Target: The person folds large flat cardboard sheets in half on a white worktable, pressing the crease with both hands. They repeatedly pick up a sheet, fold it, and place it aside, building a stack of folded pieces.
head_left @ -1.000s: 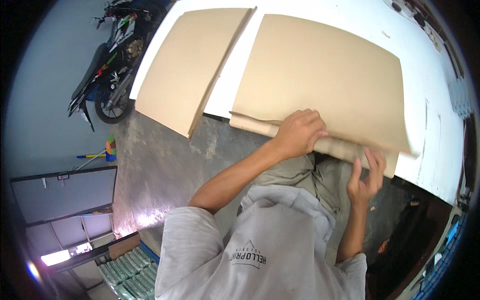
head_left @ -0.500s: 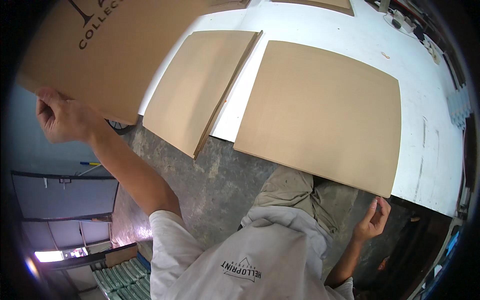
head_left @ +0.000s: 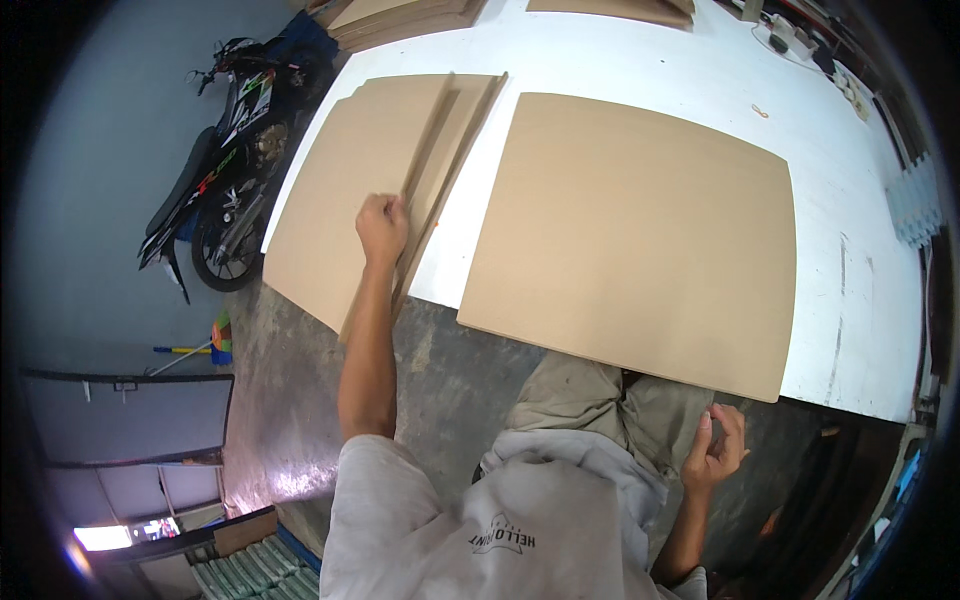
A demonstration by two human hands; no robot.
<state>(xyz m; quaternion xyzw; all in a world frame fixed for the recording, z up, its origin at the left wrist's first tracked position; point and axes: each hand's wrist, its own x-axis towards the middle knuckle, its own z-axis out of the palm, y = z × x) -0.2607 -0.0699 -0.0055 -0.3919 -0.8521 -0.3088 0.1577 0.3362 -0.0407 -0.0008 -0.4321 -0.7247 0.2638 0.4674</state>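
Observation:
On the left of the white table lies a brown cardboard sheet (head_left: 340,170), plain side up, over another piece whose folded long edge (head_left: 450,170) shows to its right. My left hand (head_left: 382,228) is closed at the upper sheet's right edge; the fingertips are partly hidden. A flat stack of plain cardboard sheets (head_left: 630,240) lies in front of me, its near edge overhanging the table. My right hand (head_left: 715,448) is just off that stack's near right corner, fingers curved and apart, with nothing in it.
The white table (head_left: 840,300) reaches away to the right. More cardboard stacks (head_left: 410,22) lie at its far end. A motorcycle (head_left: 235,165) stands beyond the left edge. Power adapters with cables (head_left: 795,40) and a rubber band (head_left: 760,111) are at the far right.
My left hand has swung right from the far left. The printed cardboard it held up is no longer raised; a plain-faced sheet now lies on the left pile. My right hand has drawn slightly left.

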